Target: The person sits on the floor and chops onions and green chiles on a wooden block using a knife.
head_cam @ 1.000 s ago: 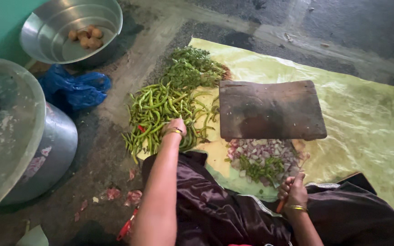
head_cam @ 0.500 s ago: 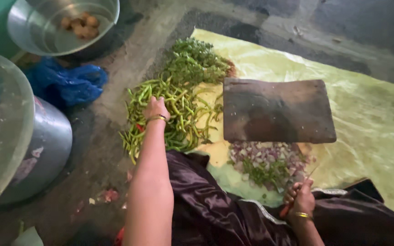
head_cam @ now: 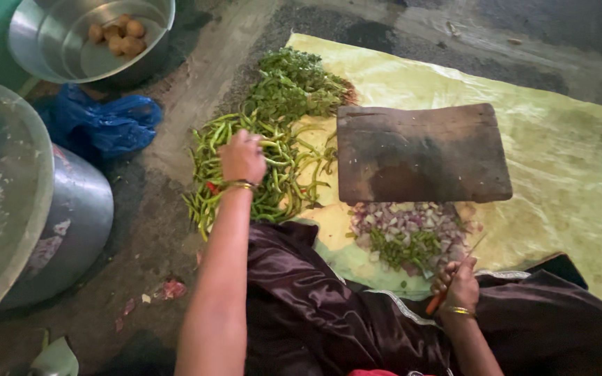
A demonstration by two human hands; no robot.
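While a heap of chopped onion and chilli (head_cam: 404, 239) already lies below the empty cutting board (head_cam: 421, 153), most of the pile of whole green chillies (head_cam: 263, 170) remains uncut. The left hand (head_cam: 242, 157) rests on top of that pile, fingers curled down among the chillies; whether they pinch any cannot be told. The right hand (head_cam: 457, 283), near the chopped heap, is closed around a knife (head_cam: 449, 285) with an orange handle.

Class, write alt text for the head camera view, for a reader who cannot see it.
A seated person's left hand rests on a pile of green chillies on a yellow-green sheet, while the right hand holds a knife near chopped onion and chilli below a dark wooden board.
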